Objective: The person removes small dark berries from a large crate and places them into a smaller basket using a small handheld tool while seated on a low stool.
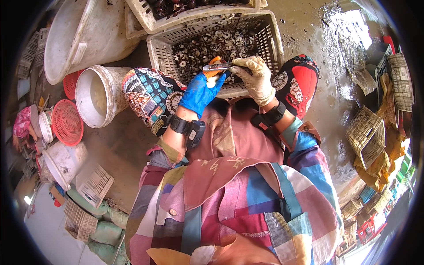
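Note:
My left hand [200, 91], in a blue glove with orange finger covers, cups a pale rounded piece [213, 81], perhaps a peeled water chestnut. My right hand [256, 78], in an off-white glove, grips a short metal-bladed tool [215, 67], a small knife or peeler. Its blade lies across the fingers of my left hand. Whatever is under the blade is mostly hidden. Both hands are over the near side of a white slatted plastic crate [159, 54]. Inside it lies a heap of dark and white peelings [212, 43].
Behind it, another crate [145, 20] holds dark red-brown rounded things. To the left stand a large white tub [63, 49], a white bucket [96, 96] with pale contents and a red basket [68, 122]. A person [31, 124] is at far left. Dirty crates [366, 135] lie right, beside wet floor.

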Motion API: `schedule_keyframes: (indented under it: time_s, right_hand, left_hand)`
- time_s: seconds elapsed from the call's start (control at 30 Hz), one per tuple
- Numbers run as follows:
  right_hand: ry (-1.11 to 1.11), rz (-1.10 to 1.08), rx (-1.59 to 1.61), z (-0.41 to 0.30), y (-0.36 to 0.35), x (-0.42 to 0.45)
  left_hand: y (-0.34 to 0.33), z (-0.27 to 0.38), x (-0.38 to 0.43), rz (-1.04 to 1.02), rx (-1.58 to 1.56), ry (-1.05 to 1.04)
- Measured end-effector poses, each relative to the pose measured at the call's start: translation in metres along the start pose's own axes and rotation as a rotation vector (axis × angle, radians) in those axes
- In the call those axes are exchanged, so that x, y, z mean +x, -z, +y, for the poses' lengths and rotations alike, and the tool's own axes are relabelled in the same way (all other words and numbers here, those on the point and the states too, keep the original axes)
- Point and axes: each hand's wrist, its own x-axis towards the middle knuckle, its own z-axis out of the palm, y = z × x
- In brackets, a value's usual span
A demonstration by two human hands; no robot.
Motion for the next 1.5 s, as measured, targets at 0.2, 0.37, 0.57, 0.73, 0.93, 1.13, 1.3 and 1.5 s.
schedule_keyframes:
  time_s: [0.2, 0.37, 0.57, 0.73, 0.93, 1.13, 1.3, 1.5]
  right_hand:
    - [-0.055, -0.048, -0.120, 0.030, 0.000, -0.007]
    - [-0.393, 0.019, -0.117, 0.072, 0.009, -0.014]
    - [-0.246, -0.058, 0.283, 0.026, -0.011, -0.007]
    - [-0.435, 0.032, 0.121, 0.058, 0.002, -0.010]
    - [-0.473, 0.007, 0.458, 0.029, -0.008, -0.009]
    - [-0.578, -0.002, 0.443, 0.031, 0.005, -0.004]
    - [-0.349, -0.032, 0.237, 0.049, -0.006, -0.011]
    - [-0.370, -0.083, 0.481, 0.038, -0.006, -0.007]
  left_hand:
    - [0.013, -0.015, 0.006, 0.050, 0.123, -0.079]
    - [0.013, -0.013, 0.003, 0.035, 0.072, -0.068]
    - [0.018, -0.009, 0.004, -0.032, 0.127, -0.169]
    - [0.008, -0.010, -0.005, 0.036, 0.212, -0.146]
    - [-0.003, 0.000, -0.005, -0.003, 0.253, -0.025]
    - [0.001, 0.005, -0.005, 0.015, 0.263, 0.040]
    - [-0.001, 0.000, -0.003, -0.028, 0.179, 0.104]
    - [-0.001, 0.006, -0.005, 0.032, 0.412, 0.067]
